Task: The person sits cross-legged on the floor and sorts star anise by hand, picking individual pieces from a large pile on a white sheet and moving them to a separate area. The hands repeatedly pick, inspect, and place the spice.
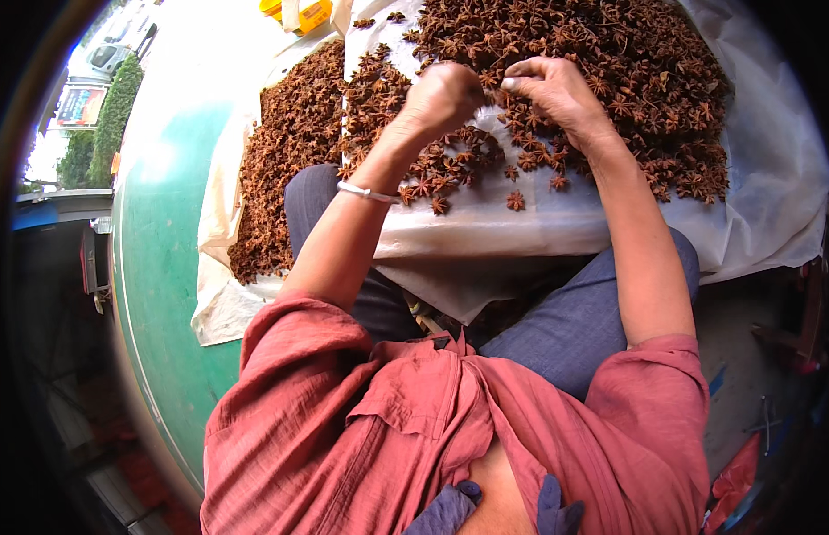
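Observation:
A large heap of dried star anise (642, 87) lies on a white plastic sheet (481, 231). My left hand (448, 93), with a pale bangle (368, 193) on the forearm, is curled above the heap's left part; its fingertips are blurred, and whether it holds a piece cannot be told. My right hand (545, 87) is to the right of it, thumb and forefinger close together over the heap's edge, any piece between them too small to make out. A smaller group of star anise (454, 164) lies below my left hand, with a single star anise (515, 200) nearer me.
At the left, a second pile of smaller brown star anise (287, 134) rests on a pale sheet (220, 307) over a green table (167, 267). A yellow container (314, 15) stands at the top. My knees are under the front edge of the white sheet.

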Available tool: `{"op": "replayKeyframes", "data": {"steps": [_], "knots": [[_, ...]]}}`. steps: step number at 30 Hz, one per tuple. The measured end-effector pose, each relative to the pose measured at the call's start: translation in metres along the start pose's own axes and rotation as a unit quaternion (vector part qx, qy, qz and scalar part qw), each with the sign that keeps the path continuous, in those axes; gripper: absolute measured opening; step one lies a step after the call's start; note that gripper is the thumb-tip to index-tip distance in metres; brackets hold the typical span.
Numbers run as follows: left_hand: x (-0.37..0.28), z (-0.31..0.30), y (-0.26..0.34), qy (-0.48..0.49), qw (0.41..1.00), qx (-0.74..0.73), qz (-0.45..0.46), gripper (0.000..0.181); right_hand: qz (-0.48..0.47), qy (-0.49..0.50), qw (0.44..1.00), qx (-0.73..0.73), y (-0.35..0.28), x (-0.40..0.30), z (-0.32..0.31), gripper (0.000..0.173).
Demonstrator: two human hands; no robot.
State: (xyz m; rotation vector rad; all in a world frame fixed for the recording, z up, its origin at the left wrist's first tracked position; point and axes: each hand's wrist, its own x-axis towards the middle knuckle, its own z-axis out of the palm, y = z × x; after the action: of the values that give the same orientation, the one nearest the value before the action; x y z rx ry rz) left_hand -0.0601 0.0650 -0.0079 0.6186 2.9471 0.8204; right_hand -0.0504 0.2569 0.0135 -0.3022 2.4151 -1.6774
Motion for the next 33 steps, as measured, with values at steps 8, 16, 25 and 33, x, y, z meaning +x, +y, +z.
{"op": "replayKeyframes", "data": {"steps": [8,16,25,33], "knots": [[-0.010,-0.031,0.017,0.055,0.966,-0.247,-0.051,0.015,0.007,-0.039,0.989,0.140,-0.004,-0.005,0.028,0.019],[-0.023,-0.061,0.015,-0.030,0.958,-0.284,-0.039,0.020,-0.127,0.043,0.989,-0.053,-0.015,-0.011,0.033,0.023],[-0.036,-0.060,0.025,-0.031,0.985,-0.167,0.008,0.012,-0.261,0.120,0.927,-0.242,-0.014,-0.019,0.030,0.026],[-0.048,-0.056,0.039,0.125,0.980,-0.050,0.147,0.009,-0.375,0.199,0.825,-0.373,-0.016,-0.021,0.029,0.026]]}}
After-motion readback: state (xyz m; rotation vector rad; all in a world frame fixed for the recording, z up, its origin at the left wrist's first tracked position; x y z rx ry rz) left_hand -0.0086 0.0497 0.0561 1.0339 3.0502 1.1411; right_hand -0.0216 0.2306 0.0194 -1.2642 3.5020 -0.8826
